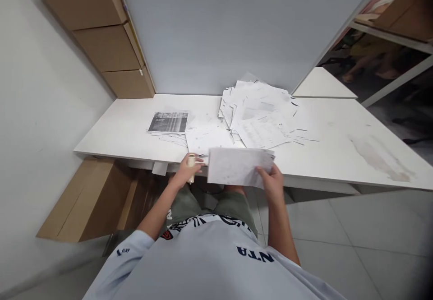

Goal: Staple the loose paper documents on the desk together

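My right hand (272,180) grips a small sheaf of white printed papers (237,167) by its lower right corner, holding it just in front of the white table's (338,146) near edge. My left hand (187,169) is closed round a small pale cylindrical object (191,162), perhaps a glue stick or marker, at the table edge. A single sheet (206,138) lies on the table right behind both hands. Further back spreads a loose heap of printed sheets (260,113).
A dark printed page (168,122) tops a thin stack at the table's left. Cardboard boxes (111,56) are stacked against the wall at back left; flat cardboard (88,200) leans under the table. A grey partition (219,29) stands behind. Tiled floor (355,237) lies to the right.
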A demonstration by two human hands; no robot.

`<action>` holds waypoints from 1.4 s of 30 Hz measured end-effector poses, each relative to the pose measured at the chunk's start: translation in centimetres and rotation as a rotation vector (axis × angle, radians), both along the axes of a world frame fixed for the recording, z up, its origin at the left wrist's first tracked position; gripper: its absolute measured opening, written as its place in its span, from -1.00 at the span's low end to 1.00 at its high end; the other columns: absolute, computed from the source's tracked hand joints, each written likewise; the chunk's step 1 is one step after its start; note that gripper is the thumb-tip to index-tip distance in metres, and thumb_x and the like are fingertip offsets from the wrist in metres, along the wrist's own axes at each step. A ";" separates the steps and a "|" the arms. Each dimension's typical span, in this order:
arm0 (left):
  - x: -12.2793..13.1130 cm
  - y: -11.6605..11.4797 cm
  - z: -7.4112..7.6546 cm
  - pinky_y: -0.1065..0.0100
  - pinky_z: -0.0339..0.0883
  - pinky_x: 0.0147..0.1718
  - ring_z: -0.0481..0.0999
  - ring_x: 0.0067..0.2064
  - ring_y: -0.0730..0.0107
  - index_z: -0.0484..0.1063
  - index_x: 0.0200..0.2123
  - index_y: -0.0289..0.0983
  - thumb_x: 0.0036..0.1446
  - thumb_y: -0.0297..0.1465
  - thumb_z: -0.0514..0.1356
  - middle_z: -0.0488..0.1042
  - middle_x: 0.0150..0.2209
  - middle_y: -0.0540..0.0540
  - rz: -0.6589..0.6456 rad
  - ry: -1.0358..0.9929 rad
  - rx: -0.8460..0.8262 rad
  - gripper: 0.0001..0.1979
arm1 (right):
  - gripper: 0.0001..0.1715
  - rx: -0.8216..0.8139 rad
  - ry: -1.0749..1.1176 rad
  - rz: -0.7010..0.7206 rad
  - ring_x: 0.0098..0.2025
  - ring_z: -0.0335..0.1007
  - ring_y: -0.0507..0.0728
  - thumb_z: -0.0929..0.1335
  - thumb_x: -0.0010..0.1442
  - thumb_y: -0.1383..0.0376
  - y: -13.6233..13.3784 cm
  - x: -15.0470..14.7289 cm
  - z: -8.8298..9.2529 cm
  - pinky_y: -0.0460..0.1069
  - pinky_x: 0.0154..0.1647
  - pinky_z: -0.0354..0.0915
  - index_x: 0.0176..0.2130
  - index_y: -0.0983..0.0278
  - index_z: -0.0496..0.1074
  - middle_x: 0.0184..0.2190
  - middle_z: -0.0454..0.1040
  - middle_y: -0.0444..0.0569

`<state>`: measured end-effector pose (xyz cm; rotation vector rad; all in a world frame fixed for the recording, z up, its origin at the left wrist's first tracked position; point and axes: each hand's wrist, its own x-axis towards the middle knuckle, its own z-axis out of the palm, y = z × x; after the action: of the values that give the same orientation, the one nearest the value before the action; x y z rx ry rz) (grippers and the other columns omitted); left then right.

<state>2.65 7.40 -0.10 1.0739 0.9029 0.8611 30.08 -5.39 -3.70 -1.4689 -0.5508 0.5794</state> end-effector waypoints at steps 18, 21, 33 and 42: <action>6.3 11.6 -0.5 0.29 0.21 -0.05 0.44 -0.01 -0.01 0.30 -0.49 -0.16 -0.26 -0.72 0.36 0.34 -0.44 -0.03 0.258 0.412 0.302 -0.59 | -0.45 -0.133 -0.135 -0.324 -0.16 0.48 0.23 0.48 -0.09 0.04 -7.7 6.5 -2.3 0.10 -0.12 0.39 -0.16 0.31 0.51 -0.20 0.57 0.06; 5.2 12.6 -0.4 0.34 0.21 -0.11 0.46 -0.05 0.02 0.27 -0.51 -0.16 -0.30 -0.73 0.38 0.34 -0.48 -0.01 0.246 0.450 0.290 -0.56 | -0.44 -0.089 -0.138 -0.267 -0.15 0.50 0.21 0.48 -0.05 0.05 -6.1 5.7 -1.5 0.10 -0.12 0.40 -0.12 0.33 0.50 -0.18 0.58 0.07; 5.7 5.6 2.7 0.33 0.25 -0.18 0.47 -0.17 0.08 0.39 -0.39 -0.14 -0.28 -0.63 0.42 0.34 -0.49 0.02 0.286 0.495 0.349 -0.59 | -0.45 0.177 0.162 -0.194 -0.15 0.50 0.21 0.47 -0.07 0.08 -5.0 0.6 -0.5 0.09 -0.11 0.39 -0.10 0.28 0.48 -0.23 0.60 0.07; 4.2 -10.3 -2.3 0.45 0.20 -0.64 0.36 -0.59 0.50 0.41 -0.26 -0.20 -0.10 -0.19 0.40 0.44 -0.43 0.01 -0.358 0.164 -0.235 -0.63 | -0.60 -0.198 -0.524 -0.112 -0.25 0.46 0.22 0.35 0.12 0.08 -5.8 4.2 3.8 0.04 -0.26 0.35 -0.09 0.22 0.50 -0.30 0.58 0.01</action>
<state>6.83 -2.92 -2.43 1.0676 0.8881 0.3649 34.31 -11.17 0.12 -1.8396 -0.8273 0.1549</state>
